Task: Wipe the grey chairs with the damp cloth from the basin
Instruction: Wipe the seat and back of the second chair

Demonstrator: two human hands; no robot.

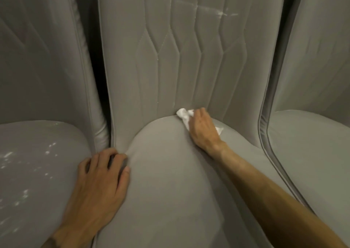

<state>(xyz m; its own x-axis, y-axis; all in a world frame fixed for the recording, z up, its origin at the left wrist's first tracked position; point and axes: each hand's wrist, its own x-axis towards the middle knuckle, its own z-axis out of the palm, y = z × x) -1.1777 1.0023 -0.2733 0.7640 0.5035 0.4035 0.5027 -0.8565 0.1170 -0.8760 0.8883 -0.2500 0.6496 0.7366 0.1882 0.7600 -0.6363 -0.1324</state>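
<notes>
The right hand [202, 130] bunches the damp cloth [182, 115] in curled fingers, pressed into the crease where seat meets backrest on the middle chair [170, 181]. The left hand [102, 173] braces, fingers bent over the seat's left edge. Best to drag firmly along the crease, then lift to the white streaks [217, 13] higher up (the left chair [28, 162] is speckled too).
</notes>
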